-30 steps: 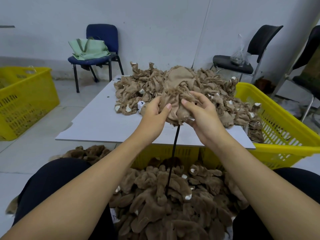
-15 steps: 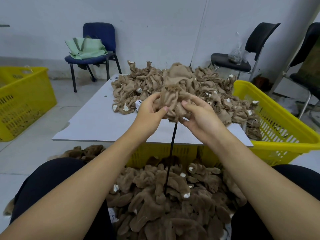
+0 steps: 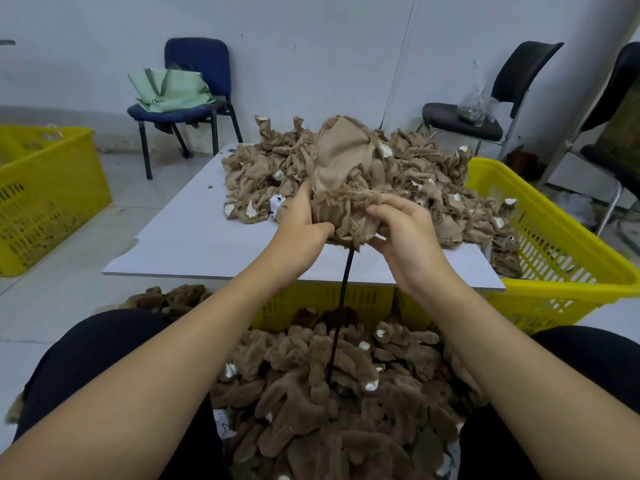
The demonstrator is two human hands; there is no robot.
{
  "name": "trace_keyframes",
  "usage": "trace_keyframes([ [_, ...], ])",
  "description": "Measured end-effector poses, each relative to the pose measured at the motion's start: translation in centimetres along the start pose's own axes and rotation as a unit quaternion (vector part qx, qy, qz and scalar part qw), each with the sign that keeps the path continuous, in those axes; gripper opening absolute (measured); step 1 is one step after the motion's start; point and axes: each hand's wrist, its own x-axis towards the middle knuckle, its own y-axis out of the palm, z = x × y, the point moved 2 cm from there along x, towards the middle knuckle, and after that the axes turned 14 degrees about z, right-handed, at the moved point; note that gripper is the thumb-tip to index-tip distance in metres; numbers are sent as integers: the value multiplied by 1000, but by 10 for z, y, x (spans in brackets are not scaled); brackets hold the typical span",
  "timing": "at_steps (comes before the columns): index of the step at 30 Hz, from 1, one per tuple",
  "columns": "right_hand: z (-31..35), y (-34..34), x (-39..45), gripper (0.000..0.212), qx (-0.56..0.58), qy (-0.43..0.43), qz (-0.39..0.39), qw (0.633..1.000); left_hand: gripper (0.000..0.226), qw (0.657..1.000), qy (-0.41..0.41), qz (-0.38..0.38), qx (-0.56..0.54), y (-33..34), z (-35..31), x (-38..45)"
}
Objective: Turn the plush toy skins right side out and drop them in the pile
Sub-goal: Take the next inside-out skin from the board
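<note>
On the white tabletop [image 3: 194, 244] a heap of inside-out tan skins [image 3: 433, 178] waits at twelve o'clock, a furry brown finished pile [image 3: 329, 393] lies at six, while left hand [image 3: 301, 226] and right hand [image 3: 405, 230] clutch one half-turned tan fabric skin [image 3: 346, 168] over a black rod [image 3: 341, 306].

1. Your left hand [image 3: 300, 227] and right hand [image 3: 407, 233] hold one skin [image 3: 346, 174] above the table [image 3: 194, 237].
2. Behind it, unturned skins [image 3: 433, 181] lie on the table.
3. The turned pile [image 3: 329, 393] lies between your knees.
4. One basket [image 3: 554, 237] stands right, another basket [image 3: 45, 188] far left.
</note>
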Motion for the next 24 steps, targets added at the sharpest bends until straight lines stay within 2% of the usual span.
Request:
trace_keyframes([
  [4,3,4,-3,24,17,-13,-20,1000,59,1000,25,8,13,4,-1,-1],
  [8,5,7,-1,6,-1,-7,-20,1000,58,998,37,36,23,7,-3,-3],
  [10,2,10,-1,31,-32,7,-6,999,53,998,37,56,16,8,-3,-5],
  [12,-1,13,-3,40,-74,8,4,997,41,998,20,59,25,8,-1,-7],
  [14,-4,13,-4,35,-105,9,3,994,34,998,-1,46,45,4,1,-6],
  [17,-3,11,-5,22,-82,2,10,997,24,995,-8,65,77,0,0,-5],
  [19,-2,10,-5,12,-50,-11,12,999,35,990,29,78,111,-3,-6,-7],
  [22,-7,14,-7,22,-28,-18,13,999,42,978,86,91,166,-5,-16,-11],
  [24,-9,15,-9,27,-42,-27,17,999,39,972,127,54,188,-5,-22,-16],
])
